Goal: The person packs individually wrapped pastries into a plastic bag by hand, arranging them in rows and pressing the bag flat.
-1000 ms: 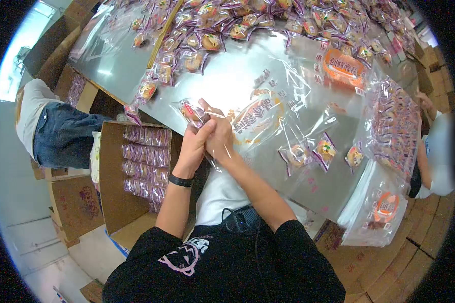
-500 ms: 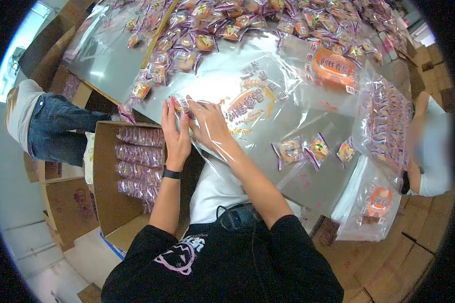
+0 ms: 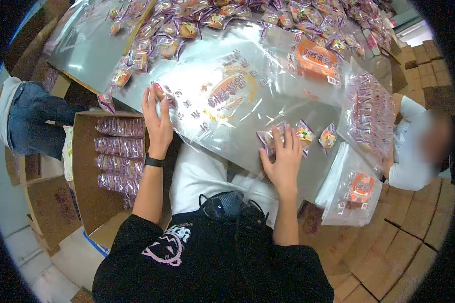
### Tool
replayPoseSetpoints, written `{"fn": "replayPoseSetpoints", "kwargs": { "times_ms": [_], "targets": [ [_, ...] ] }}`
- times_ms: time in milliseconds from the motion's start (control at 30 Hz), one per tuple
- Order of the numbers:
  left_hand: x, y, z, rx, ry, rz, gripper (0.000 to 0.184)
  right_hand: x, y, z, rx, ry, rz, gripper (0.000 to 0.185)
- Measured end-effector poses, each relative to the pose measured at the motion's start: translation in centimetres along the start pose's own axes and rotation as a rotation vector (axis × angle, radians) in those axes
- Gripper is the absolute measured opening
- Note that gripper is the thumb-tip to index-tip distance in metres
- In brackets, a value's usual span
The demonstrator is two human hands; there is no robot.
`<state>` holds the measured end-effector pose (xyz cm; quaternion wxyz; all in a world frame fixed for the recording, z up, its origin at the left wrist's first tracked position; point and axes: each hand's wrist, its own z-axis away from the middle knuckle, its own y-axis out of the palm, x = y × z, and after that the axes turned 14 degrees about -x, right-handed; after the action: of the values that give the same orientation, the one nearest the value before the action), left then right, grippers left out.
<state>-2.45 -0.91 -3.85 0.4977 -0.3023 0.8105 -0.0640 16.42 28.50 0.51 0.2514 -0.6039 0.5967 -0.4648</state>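
Observation:
My left hand [image 3: 158, 123], with a dark band at the wrist, rests at the table's front edge. Its fingers are stretched out and the thumb stands apart, touching or just beside a wrapped cake [image 3: 166, 96]. Right of it a large clear printed bag [image 3: 227, 93] lies flat on the table. My right hand [image 3: 284, 161] is spread, palm down, over a wrapped cake [image 3: 266, 137] that it partly covers. Just beyond its fingers lies a second wrapped cake [image 3: 304, 132], and another wrapped cake [image 3: 328, 136] is farther right.
An open carton [image 3: 88, 166] with rows of wrapped cakes stands at my left. Wrapped cakes [image 3: 308, 22] are heaped along the table's back. A filled clear bag [image 3: 367, 113] and a stack of flat bags [image 3: 356, 194] lie at right. One person [image 3: 40, 116] stands left, another [image 3: 414, 151] right.
My right hand has left the spot beside my left hand and moved right, onto the loose wrapped cakes. The left hand stays by its wrapped cake. The whole view has shifted slightly.

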Motion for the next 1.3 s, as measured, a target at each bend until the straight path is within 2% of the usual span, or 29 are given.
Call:
{"fn": "replayPoseSetpoints", "kwargs": {
  "times_ms": [67, 200, 233, 333, 433, 533, 633, 733, 833, 933, 1033, 1133, 1167, 1233, 1267, 1300],
  "targets": [
    [-0.2, 0.1, 0.2, -0.007, -0.012, 0.026, 0.055, -0.4, 0.4, 0.7, 0.031, 0.004, -0.056, 0.068],
    [-0.4, 0.1, 0.2, -0.003, -0.037, 0.035, 0.055, 0.9, 1.6, 0.0, 0.079, -0.124, -0.269, 0.068],
    [-0.2, 0.2, 0.2, -0.003, -0.051, 0.056, 0.055, 1.4, 1.8, -0.2, 0.005, -0.084, -0.358, 0.065],
    [-0.2, 0.2, 0.0, -0.011, -0.044, 0.076, 0.056, 2.5, 0.5, 0.2, -0.124, 0.191, -0.285, 0.062],
    [-0.3, 0.2, 0.5, -0.025, -0.049, 0.046, 0.056, 2.1, 0.5, 1.4, -0.028, 0.087, -0.161, 0.061],
    [-0.3, 0.3, 0.3, -0.035, -0.062, 0.071, 0.056, 1.4, 0.6, 1.7, -0.08, 0.115, -0.147, 0.061],
    [-0.5, 0.3, 0.2, -0.025, -0.083, 0.081, 0.057, 0.5, -0.6, 0.9, -0.112, 0.015, -0.012, 0.058],
    [-0.1, 0.3, 0.4, -0.027, -0.078, 0.076, 0.057, 0.2, -1.2, 0.7, 0.028, -0.239, -0.311, 0.052],
    [0.0, 0.6, 0.6, -0.054, -0.054, 0.075, 0.057, 1.9, -1.3, 1.6, 0.03, -0.079, -0.722, 0.054],
    [0.4, 1.0, 0.7, -0.079, -0.037, 0.072, 0.057, 3.8, 1.4, 3.2, -0.316, 0.508, -1.251, 0.062],
    [-0.3, 0.7, 0.7, -0.092, -0.064, 0.138, 0.061, 4.2, 2.4, 3.4, -0.274, 1.103, -1.845, 0.066],
    [-2.5, -0.1, 1.6, -0.229, 0.047, -0.049, 0.065, 3.6, 1.9, 2.3, -0.025, 1.453, -2.16, 0.064],
    [-3.1, -0.9, 2.1, -0.256, 0.147, -0.06, 0.071, 3.6, 2.3, 1.9, 0.033, 1.414, -2.238, 0.065],
    [-7.0, -1.6, 5.3, -0.142, 0.091, 0.291, 0.075, 3.1, 3.3, 1.9, 0.129, 1.219, -2.254, 0.062],
    [-9.9, -2.3, 6.2, 0.017, 0.218, 0.223, 0.078, 3.0, 3.5, 2.2, 0.185, 1.131, -2.25, 0.061],
    [-13.3, -2.9, 6.0, 0.132, 0.451, 0.111, 0.067, 3.1, 3.6, 2.3, 0.211, 1.121, -2.19, 0.063]
  ]
}}
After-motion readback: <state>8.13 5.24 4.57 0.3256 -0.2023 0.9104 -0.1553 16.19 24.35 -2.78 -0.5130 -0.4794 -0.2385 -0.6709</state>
